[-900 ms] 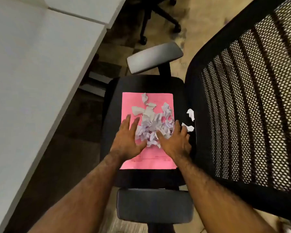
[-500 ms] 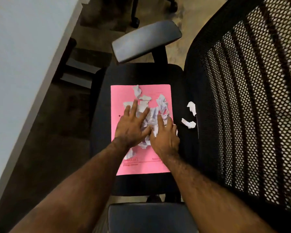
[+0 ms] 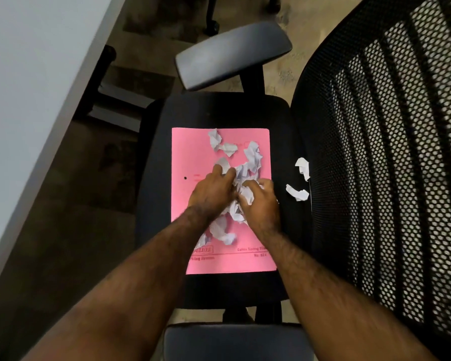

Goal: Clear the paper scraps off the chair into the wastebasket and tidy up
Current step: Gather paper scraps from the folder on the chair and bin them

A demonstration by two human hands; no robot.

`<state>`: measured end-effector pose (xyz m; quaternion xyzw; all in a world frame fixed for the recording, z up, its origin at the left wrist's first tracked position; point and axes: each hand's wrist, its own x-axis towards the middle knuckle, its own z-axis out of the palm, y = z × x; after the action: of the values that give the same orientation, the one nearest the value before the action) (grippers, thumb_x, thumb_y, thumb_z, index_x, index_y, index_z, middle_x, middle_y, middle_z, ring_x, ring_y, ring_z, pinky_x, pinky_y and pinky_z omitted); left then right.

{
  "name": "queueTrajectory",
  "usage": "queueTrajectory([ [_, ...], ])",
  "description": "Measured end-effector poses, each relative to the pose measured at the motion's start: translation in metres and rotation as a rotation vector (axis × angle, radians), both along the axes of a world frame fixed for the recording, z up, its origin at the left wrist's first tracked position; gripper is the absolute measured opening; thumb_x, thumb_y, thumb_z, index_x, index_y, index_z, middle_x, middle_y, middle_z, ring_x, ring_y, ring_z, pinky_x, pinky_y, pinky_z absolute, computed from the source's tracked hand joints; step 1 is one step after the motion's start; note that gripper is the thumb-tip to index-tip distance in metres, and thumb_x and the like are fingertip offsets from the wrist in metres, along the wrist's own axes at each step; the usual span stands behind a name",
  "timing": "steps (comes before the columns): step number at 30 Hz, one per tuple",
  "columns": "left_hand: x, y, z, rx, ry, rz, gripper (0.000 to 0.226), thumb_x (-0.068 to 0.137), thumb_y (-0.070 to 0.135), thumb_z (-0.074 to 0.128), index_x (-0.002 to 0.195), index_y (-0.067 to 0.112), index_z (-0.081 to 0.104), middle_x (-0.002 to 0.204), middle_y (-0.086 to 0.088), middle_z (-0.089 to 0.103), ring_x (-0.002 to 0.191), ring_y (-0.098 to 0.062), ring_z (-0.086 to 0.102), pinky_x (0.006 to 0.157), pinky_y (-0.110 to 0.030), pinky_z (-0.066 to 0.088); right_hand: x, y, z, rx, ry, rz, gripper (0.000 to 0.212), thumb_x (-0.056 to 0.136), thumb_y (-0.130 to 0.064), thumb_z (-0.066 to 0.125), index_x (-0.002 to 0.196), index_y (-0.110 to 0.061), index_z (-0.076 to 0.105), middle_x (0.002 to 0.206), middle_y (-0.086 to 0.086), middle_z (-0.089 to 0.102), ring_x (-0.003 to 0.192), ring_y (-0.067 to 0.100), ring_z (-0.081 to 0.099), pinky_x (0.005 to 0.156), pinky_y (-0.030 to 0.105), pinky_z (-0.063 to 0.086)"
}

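Observation:
A pink folder (image 3: 193,157) lies flat on the black seat (image 3: 219,110) of an office chair. White crumpled paper scraps (image 3: 251,155) are heaped on it. My left hand (image 3: 210,190) and my right hand (image 3: 261,204) press together over the heap, fingers curled around a bunch of scraps. Loose scraps lie beyond the hands at the folder's far end (image 3: 215,139) and under my wrists (image 3: 223,233). Two more scraps (image 3: 297,192) rest on the bare seat to the right, beside the backrest. No wastebasket is in view.
The chair's mesh backrest (image 3: 388,165) rises along the right. Grey armrests sit at the far side (image 3: 232,56) and near me (image 3: 235,342). A white desk (image 3: 29,87) runs along the left. Another chair's base (image 3: 214,24) stands on the floor beyond.
My hands went from flat on either side of the heap to pushed together with fingers curled around scraps. The view has moved closer to the seat.

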<state>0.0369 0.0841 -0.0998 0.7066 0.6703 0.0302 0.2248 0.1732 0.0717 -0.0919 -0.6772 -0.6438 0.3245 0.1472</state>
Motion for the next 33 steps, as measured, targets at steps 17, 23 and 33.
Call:
queueTrajectory([
  [17,-0.038,-0.031,0.077,0.027,-0.58,0.768,0.018,0.089,0.017,0.055,0.094,0.007,0.068,0.088,-0.006,0.07,0.078,-0.019,0.064,0.068,-0.023,0.048,0.006,-0.013,0.076,0.003,0.186,-0.142,0.028,0.08,-0.009,0.076,0.107,-0.011,0.07,0.115,0.009,0.063,0.098,0.012,0.055,0.082,0.01,0.035],
  [23,-0.048,-0.05,0.1,-0.071,-0.806,0.901,0.011,0.09,0.017,0.06,0.085,0.013,0.069,0.087,-0.004,0.072,0.079,-0.02,0.069,0.065,-0.026,0.055,0.002,-0.017,0.098,0.012,0.232,-0.13,0.029,0.082,-0.012,0.075,0.11,-0.014,0.069,0.117,0.006,0.063,0.098,0.011,0.054,0.085,0.021,0.04],
  [33,-0.052,-0.059,0.126,-0.296,-1.187,1.064,0.019,0.095,0.015,0.055,0.089,0.008,0.072,0.083,-0.01,0.075,0.07,-0.022,0.072,0.06,-0.031,0.059,0.002,-0.028,0.103,-0.002,0.234,-0.158,0.026,0.082,-0.016,0.076,0.107,-0.017,0.069,0.117,0.005,0.063,0.096,0.009,0.054,0.068,-0.002,0.034],
])
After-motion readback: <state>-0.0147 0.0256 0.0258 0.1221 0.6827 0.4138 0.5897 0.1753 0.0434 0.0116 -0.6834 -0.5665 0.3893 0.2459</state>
